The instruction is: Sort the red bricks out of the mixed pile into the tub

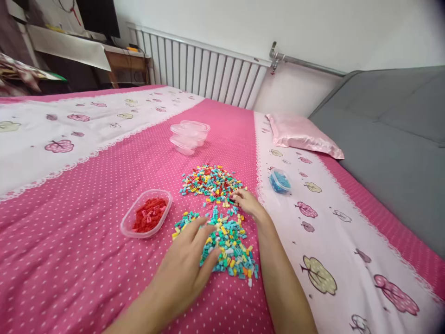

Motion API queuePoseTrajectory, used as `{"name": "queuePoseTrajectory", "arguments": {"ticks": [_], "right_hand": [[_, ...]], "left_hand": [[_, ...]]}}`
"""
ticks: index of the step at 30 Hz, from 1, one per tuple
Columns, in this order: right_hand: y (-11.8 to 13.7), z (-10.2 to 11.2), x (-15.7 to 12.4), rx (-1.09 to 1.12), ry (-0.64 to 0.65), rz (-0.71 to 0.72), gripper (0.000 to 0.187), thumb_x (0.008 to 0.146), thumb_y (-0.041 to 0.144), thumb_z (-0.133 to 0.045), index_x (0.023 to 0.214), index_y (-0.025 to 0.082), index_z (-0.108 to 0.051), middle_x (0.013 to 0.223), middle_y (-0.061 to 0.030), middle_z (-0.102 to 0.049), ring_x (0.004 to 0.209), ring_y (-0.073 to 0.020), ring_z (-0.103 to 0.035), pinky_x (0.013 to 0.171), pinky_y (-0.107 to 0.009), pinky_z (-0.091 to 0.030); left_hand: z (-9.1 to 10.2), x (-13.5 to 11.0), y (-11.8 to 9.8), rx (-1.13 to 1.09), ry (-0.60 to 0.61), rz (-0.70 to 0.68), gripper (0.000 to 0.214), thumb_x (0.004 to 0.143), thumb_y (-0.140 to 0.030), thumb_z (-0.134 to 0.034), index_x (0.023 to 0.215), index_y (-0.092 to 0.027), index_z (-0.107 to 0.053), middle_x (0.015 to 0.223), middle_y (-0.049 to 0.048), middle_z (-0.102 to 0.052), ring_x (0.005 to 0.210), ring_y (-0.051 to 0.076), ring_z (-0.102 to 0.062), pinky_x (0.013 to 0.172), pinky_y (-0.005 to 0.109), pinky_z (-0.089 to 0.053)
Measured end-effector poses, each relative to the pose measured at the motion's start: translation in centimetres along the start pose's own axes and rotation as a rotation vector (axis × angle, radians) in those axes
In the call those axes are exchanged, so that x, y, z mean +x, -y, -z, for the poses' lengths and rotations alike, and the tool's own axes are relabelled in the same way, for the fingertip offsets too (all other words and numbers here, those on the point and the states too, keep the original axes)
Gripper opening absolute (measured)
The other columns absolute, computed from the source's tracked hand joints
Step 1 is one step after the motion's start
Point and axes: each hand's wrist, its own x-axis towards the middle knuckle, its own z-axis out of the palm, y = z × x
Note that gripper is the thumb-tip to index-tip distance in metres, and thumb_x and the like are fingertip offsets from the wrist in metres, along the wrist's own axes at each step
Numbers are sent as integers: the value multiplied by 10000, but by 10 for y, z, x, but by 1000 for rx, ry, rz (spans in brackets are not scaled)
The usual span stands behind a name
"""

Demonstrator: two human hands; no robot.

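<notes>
Head view: left hand (183, 260) splayed over near toy bricks (232, 243), right hand (249, 203) curled at far pile (208, 181), can't tell if gripping; I'd pinch lightly.

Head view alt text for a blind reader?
A person's left hand is over a near pile of small multicolored pieces on a pink bedspread; the right hand is at the edge of a far pile. A tub of mostly red pieces sits left, a tub of blue pieces right, clear containers beyond.
</notes>
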Motion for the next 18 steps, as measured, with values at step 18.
{"name": "queuePoseTrajectory", "arguments": {"ticks": [18], "right_hand": [[28,17,-11,283,458,74,224,823,208,-475,1013,179,-589,726,8,-568,682,-96,-555,682,-240,-486]], "left_hand": [[-53,91,54,-176,138,83,365,842,-366,-432,1102,-158,-581,1025,95,-628,943,214,-567,829,323,-421]]}}
